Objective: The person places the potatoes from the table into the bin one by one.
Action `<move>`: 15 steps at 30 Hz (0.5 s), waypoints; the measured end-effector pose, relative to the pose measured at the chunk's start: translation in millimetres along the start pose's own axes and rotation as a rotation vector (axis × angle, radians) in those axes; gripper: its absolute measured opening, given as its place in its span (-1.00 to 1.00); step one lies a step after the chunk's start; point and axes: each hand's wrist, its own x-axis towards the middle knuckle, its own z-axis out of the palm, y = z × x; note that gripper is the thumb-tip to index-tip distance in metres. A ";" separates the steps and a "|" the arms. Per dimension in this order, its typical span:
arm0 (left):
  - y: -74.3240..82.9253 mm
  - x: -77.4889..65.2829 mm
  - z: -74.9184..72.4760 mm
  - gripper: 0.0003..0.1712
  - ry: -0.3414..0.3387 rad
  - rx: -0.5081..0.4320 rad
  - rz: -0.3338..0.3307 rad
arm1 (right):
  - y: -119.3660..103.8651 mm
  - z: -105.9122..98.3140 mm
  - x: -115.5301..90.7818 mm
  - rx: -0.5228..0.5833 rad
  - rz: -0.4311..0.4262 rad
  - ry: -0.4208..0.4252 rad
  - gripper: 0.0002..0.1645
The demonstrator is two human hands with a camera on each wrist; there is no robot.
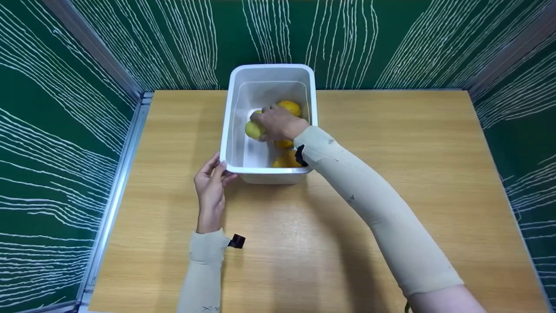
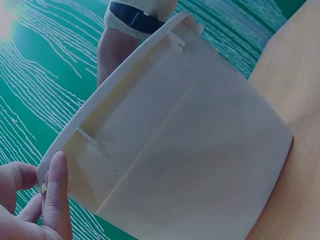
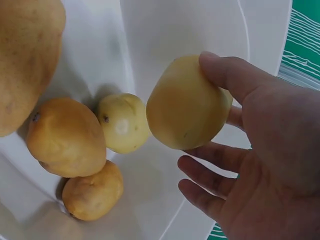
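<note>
A white plastic bin (image 1: 229,104) stands on the table near the back wall. My left hand (image 1: 211,180) grips its near left corner, the thumb over the rim and fingers under it; the left wrist view shows the same hold on the rim (image 2: 90,107). Inside the bin, my right hand (image 1: 278,122) holds a round yellow-green fruit (image 1: 254,130) between thumb and fingers. In the right wrist view that fruit (image 3: 187,105) is above the bin floor, beside a smaller pale yellow fruit (image 3: 124,122). Orange-yellow fruits (image 3: 67,137) lie close by in the bin.
The wooden table (image 1: 412,143) extends on both sides of the bin and in front of it. Green walls (image 1: 299,39) with white wavy lines enclose the back and sides. A metal rail (image 1: 117,174) runs along the left edge.
</note>
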 end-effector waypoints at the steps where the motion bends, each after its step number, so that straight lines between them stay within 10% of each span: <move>1: 0.0 0.2 0.0 -0.54 0.001 -0.001 -0.001 | -0.3 1.3 1.0 -0.003 -0.002 -0.015 -0.29; 15: -1.1 -0.6 -0.4 -0.52 -0.015 -0.033 0.025 | 1.3 17.3 9.6 0.008 0.005 -0.166 -0.22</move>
